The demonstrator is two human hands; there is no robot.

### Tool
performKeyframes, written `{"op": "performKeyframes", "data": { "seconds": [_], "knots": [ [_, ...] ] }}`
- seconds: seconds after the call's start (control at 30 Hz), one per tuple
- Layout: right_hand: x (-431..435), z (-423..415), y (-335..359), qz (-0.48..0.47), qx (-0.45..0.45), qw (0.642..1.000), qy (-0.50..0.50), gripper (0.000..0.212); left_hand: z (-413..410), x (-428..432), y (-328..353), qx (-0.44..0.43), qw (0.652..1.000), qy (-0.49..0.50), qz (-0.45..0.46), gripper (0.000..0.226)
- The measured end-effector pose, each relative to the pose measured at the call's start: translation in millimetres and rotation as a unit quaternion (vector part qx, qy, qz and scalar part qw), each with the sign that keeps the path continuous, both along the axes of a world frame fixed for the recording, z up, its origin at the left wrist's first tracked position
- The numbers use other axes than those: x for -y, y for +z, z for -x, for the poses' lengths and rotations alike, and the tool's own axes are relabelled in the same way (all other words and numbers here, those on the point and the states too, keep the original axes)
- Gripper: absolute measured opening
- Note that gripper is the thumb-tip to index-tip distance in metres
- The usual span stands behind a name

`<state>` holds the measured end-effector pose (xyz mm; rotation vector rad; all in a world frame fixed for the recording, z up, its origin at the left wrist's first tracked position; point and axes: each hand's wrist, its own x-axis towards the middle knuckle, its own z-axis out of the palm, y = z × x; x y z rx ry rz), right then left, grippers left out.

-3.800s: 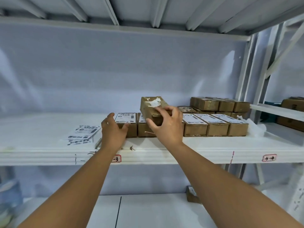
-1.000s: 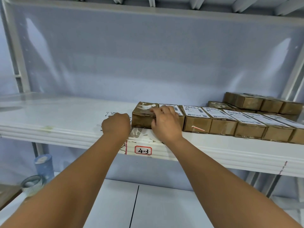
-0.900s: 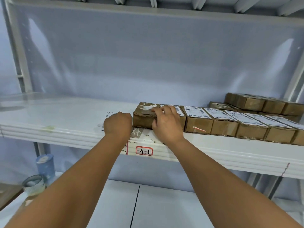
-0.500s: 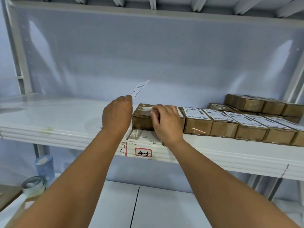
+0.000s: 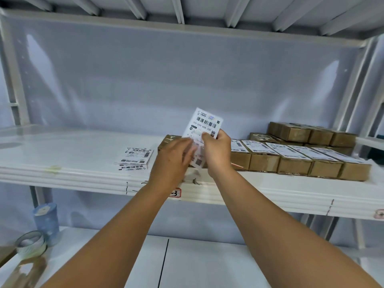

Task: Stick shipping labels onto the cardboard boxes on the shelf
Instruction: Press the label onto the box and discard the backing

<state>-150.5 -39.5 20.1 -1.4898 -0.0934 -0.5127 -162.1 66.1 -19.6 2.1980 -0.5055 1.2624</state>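
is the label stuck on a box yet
Not stuck: the label stands upright in the air, pinched by the right hand.

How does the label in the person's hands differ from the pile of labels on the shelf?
The held label stands upright in the air, pinched by the right hand, the blurred left hand at its lower part; the label pile lies flat on the shelf, untouched. The held label looks single; the label pile is several offset sheets. Both are white with black barcodes.

Both arms reach forward; right hand [image 5: 216, 151] pinches a label [image 5: 204, 123], left hand [image 5: 172, 156] blurred just beside.
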Motion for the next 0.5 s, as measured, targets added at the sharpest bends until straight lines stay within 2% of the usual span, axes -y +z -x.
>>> {"op": "performKeyframes", "data": {
  "seconds": [0.1,0.17,0.23,0.33,0.5],
  "knots": [
    [16,9,-1,0.013,-0.051,0.997,0.065,0.02,11,-1,17,-0.035,0.981,-0.008,0.192,0.026],
    [22,15,-5,0.046,-0.065,0.993,0.092,0.019,14,-3,31,-0.118,0.944,-0.046,0.305,0.025],
    [24,22,-11,0.077,-0.063,0.989,0.109,0.018,15,-4,41,-0.168,0.907,-0.105,0.372,0.018],
    [27,29,-16,0.092,-0.052,0.988,0.113,0.018,20,1,48,-0.212,0.876,-0.148,0.408,0.011],
    [32,32,-18,0.114,-0.042,0.989,0.083,0.019,22,5,44,-0.279,0.868,-0.154,0.38,0.016]
  ]
}}
